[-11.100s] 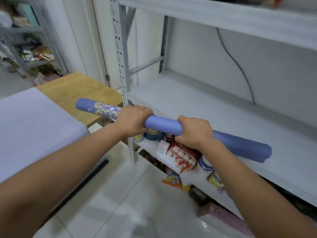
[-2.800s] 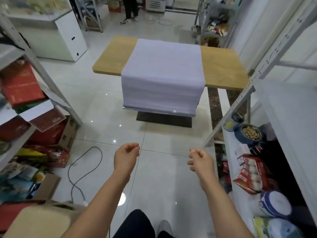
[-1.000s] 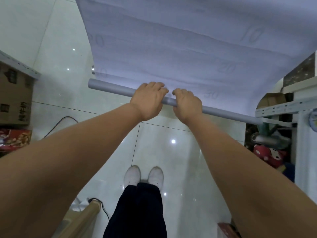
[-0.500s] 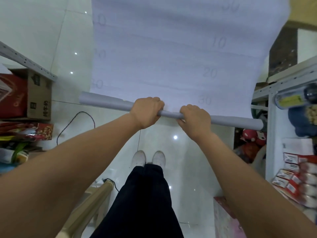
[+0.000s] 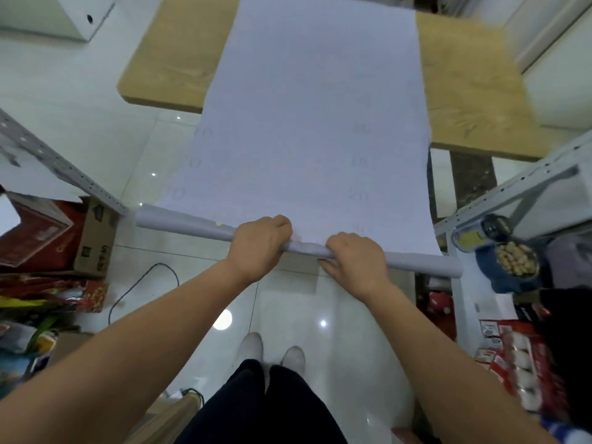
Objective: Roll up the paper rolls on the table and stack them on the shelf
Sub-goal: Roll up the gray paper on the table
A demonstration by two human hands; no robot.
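Paper runs from the bench down over its front edge toward the person, ending in a thin rolled tube held above the floor. Tube spans wider than the hanging sheet, sticking out past both hands; its left end is near a shelf post, its right end just beside the right shelf.

Left hand and right hand both sit on the tube near its middle, close together but apart. Fingers of each hand are curled over the top of the tube, wrapped around it; the thumbs go under and are mostly hidden. Both hands are closed on the tube.

Handling, as a judgement: paper looks light, thin, floppy, and creases easily. The tube is only a few turns thick, so it is likely to sag or kink at the unsupported ends. The surface looks smooth, so the roll may slip or telescope sideways if the hands turn unevenly. Best hold is palms over the top and thumbs below, probably with the hands set wider apart to keep the edges lined up.

Step in hand: rolling the sheet up toward the bench. Most of the sheet is not yet rolled. Faint printed numbers show on the paper.
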